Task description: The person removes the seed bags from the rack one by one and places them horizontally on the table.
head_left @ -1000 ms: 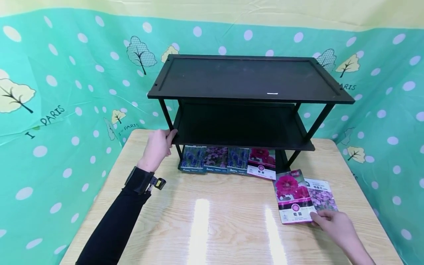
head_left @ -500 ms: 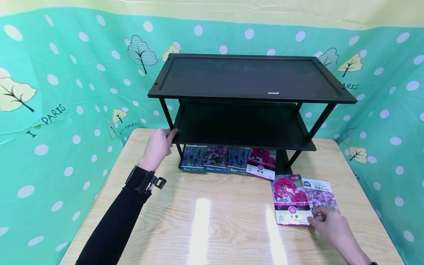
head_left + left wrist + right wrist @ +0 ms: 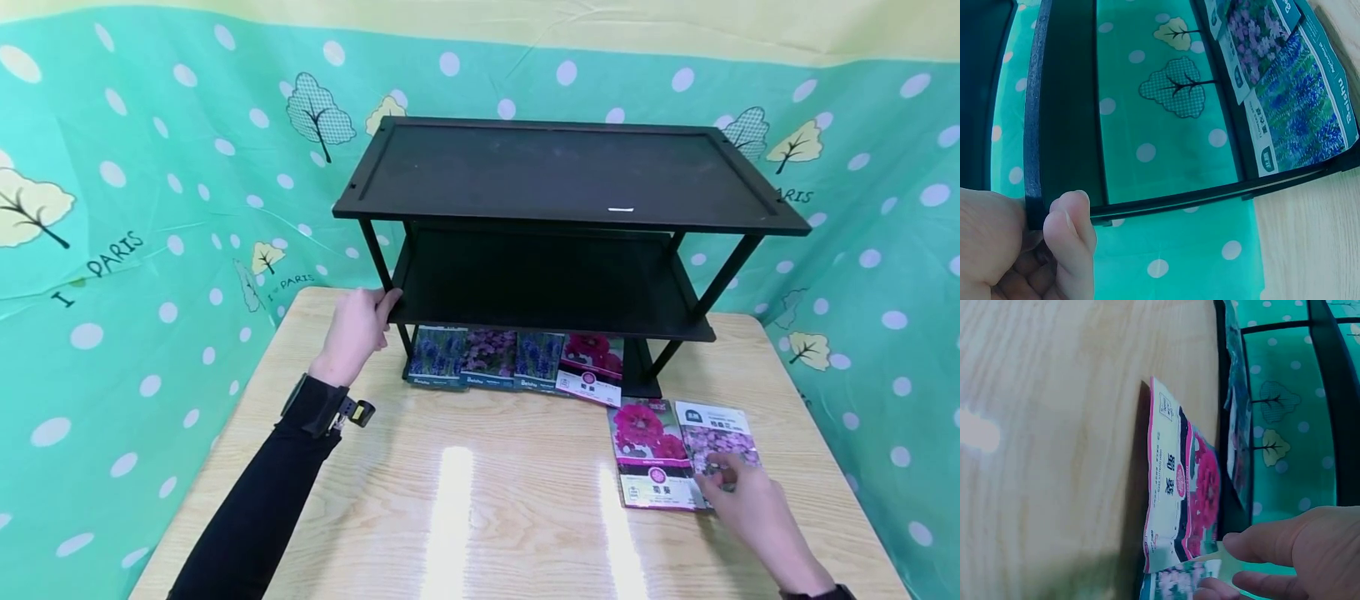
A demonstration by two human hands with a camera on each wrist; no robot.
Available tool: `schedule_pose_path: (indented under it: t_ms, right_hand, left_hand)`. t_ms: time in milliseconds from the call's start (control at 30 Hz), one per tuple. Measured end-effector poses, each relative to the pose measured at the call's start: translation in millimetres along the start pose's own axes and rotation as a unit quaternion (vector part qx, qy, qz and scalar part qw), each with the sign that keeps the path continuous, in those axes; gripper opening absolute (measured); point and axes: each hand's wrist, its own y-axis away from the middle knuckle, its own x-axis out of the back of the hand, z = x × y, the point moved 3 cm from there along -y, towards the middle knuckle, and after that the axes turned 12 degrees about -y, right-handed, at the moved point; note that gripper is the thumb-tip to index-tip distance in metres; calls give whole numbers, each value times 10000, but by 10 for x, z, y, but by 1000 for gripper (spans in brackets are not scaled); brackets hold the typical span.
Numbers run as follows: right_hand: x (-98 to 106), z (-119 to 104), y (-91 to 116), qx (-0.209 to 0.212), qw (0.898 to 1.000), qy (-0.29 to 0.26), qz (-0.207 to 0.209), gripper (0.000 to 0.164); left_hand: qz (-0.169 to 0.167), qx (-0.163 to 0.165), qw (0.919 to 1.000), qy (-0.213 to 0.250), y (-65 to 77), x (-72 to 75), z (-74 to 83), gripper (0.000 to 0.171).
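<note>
My left hand (image 3: 356,333) grips the left front corner of the black shelf's (image 3: 551,279) middle tier, beside the post. Up close in the left wrist view, thumb and fingers (image 3: 1072,231) curl round the dark frame. On the table at front right lies a seed packet with magenta flowers (image 3: 652,446), overlapping a purple-flowered seed packet (image 3: 716,433). Over their adjoining edges is my right hand (image 3: 746,500), thumb and fingers apart. In the right wrist view, the magenta packet (image 3: 1169,462) lies by the thumb tip, and fingers partly hide the purple packet (image 3: 1179,581).
On the bottom tier lies a row of packets: blue-flowered (image 3: 437,357), purple (image 3: 489,357), another blue-flowered (image 3: 538,360), and a tilted magenta packet (image 3: 591,367) jutting past the edge. A green dotted cloth (image 3: 187,250) hangs round the light wooden table (image 3: 360,500).
The magenta packet near my right hand has shifted slightly left and straightened. The right-hand fingers have parted from its corner and sit over the purple packet. The left hand keeps its hold.
</note>
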Motion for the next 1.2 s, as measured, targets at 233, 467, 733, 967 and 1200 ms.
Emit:
schedule_pose_path:
  t_ms: [233,467,733,967,1200]
  right_hand:
    - [123,-180,-86,126,9997,223,47,60]
    - [236,-433,-62,984,9938,468,-203,67]
    - [369,-693,-35,1999,9775,634,-207,63]
    - [387,-741,-141,2233,9738,377,-203,57]
    - [318,-687,-259,1848,9821,-112,-358,59]
  left_hand:
    - [6,39,10000,-22,5,7,2,48]
    - [34,22,10000,2,22,17,18,49]
    - [44,96,9999,0,-36,-11,52,49]
    - [28,167,9998,122,-51,-28,42,48]
    - [35,169,9998,15,1,-8,0,48]
